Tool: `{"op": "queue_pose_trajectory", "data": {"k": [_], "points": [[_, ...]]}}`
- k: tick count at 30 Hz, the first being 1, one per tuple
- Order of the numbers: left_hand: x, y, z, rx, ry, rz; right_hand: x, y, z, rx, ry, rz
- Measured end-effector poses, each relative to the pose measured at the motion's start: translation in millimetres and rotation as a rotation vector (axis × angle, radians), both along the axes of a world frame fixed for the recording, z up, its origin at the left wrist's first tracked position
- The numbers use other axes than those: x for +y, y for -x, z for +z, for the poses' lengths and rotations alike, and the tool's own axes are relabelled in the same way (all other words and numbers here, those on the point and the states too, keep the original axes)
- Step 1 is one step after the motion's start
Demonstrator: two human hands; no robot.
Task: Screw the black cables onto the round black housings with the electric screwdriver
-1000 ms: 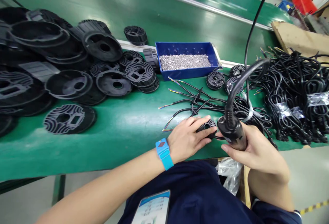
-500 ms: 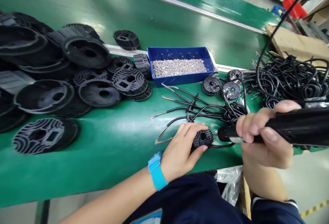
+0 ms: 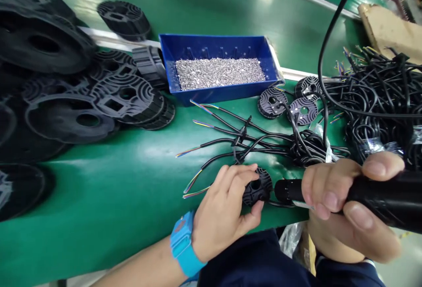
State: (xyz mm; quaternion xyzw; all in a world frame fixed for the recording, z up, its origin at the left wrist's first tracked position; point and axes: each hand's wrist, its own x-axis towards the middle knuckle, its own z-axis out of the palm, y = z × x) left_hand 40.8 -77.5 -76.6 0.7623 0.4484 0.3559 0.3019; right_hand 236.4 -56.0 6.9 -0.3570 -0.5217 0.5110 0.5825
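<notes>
Left hand (image 3: 224, 208) — palm down, arched — pinches the black disc (image 3: 263, 189) on the green tabletop (image 3: 132, 199). Right hand (image 3: 332, 190) encircles the black driver (image 3: 395, 194), nose facing the disc. Blue bin (image 3: 217, 94) of metal pieces: beyond the left hand.

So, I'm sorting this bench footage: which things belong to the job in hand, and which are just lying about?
In the job:
black disc, held by the left hand
black tool, in the right hand
likely the small metal pieces and black cables

Apparently lying about:
brown sheet
clear plastic
</notes>
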Motion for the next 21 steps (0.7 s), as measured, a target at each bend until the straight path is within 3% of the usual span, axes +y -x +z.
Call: {"op": "queue_pose_trajectory", "data": {"k": [3, 8, 12, 16, 18, 21], "points": [[-1, 0, 1.7, -0.007, 0.000, -0.001, 1, -1, -1.6, -0.009, -0.054, 0.074], [1, 0, 0.8, -0.021, -0.004, -0.004, 2, 5, 0.6, 0.110, -0.043, -0.022], [-2, -1, -2.2, -0.010, -0.008, -0.007, 1, 7, -1.2, 0.092, -0.002, 0.013], [2, 11, 8.4, 0.091, -0.024, -0.074, 0, 3, -9.0, 0.099, -0.086, 0.052], [20, 23, 20.7, 0.132, -0.078, -0.083, 2, 2, -14.4, 0.099, -0.098, 0.061], [80, 47, 41.8, 0.229, -0.207, 0.017, 6, 5, -22.8, 0.138, -0.114, 0.072]]}}
